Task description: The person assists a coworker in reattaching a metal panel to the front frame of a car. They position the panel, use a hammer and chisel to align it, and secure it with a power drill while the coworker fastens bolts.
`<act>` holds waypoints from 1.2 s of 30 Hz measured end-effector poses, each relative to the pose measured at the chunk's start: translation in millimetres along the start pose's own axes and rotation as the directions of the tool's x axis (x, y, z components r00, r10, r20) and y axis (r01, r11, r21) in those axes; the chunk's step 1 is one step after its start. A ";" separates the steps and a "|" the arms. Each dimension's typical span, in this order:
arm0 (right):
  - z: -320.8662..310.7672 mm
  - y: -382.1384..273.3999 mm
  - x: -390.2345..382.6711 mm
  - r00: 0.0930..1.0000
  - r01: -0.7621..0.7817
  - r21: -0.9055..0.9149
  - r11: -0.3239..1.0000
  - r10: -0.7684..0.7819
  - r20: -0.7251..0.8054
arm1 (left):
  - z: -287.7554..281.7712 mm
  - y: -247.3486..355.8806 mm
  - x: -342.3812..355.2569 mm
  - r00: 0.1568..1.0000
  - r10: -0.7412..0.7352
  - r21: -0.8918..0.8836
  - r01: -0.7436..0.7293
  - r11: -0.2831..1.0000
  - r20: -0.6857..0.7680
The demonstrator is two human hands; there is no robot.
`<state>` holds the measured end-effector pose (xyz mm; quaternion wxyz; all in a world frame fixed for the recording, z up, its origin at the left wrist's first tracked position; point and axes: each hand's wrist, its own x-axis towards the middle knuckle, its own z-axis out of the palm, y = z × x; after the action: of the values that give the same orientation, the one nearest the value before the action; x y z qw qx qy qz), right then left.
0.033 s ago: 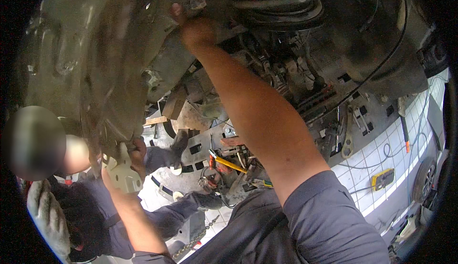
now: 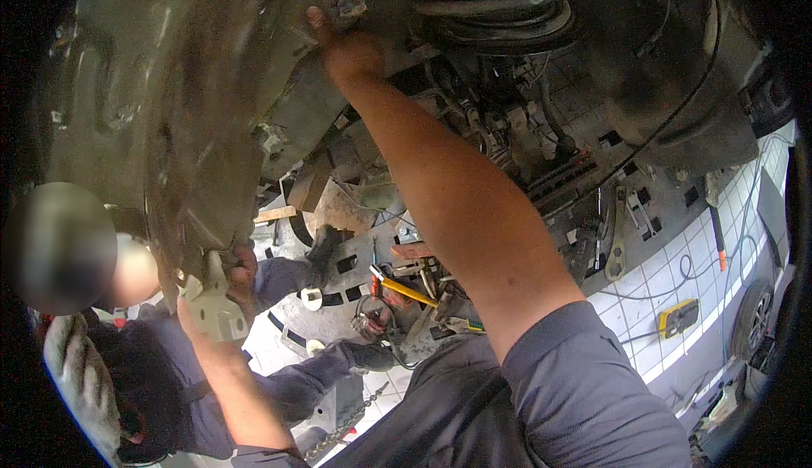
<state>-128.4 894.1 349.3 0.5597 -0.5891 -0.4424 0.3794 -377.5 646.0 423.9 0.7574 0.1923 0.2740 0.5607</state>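
Overhead is the grimy underbody (image 2: 203, 104) of a vehicle. My right hand (image 2: 351, 53) reaches up against it beside a small metal fitting (image 2: 347, 7); a digit points upward, the other fingers are mostly hidden. Lower left, my left hand (image 2: 190, 311) grips a pale metal bracket (image 2: 216, 311) with holes, against the bodywork. A co-worker's hand (image 2: 243, 273) touches that same part from its right side.
A co-worker (image 2: 169, 366) in dark clothes crouches at left, with a grey glove (image 2: 76, 366) nearby. Below lie a slotted platform (image 2: 694, 197), tools (image 2: 406, 290), wrenches (image 2: 617, 231) and a chain (image 2: 347, 426). A coil spring (image 2: 491, 19) hangs above; a yellow box (image 2: 677, 320) and wheel (image 2: 753, 320) are right.
The co-worker's head has shifted slightly upward. My two hands stay in nearly the same places.
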 end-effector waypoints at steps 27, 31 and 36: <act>-12.2 -98.5 -220.1 0.843 0.388 0.171 0.906 -0.423 0.333 | -68.3 7.2 12.6 0.951 0.255 0.799 -0.016 0.601 -0.172; -20.9 -107.9 -224.9 0.889 0.264 0.160 0.951 -0.305 0.341 | -63.3 5.6 18.9 0.939 0.313 0.821 -0.067 0.567 -0.140; -7.8 -94.1 -215.0 0.853 0.452 0.059 0.890 -0.450 0.263 | -10.5 -35.4 -6.5 0.861 0.259 0.319 -0.120 0.940 -0.439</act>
<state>-199.1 686.5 433.3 0.5660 -0.4134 -0.6410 0.3130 -359.3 629.1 395.8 0.5726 0.1808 0.5069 0.6184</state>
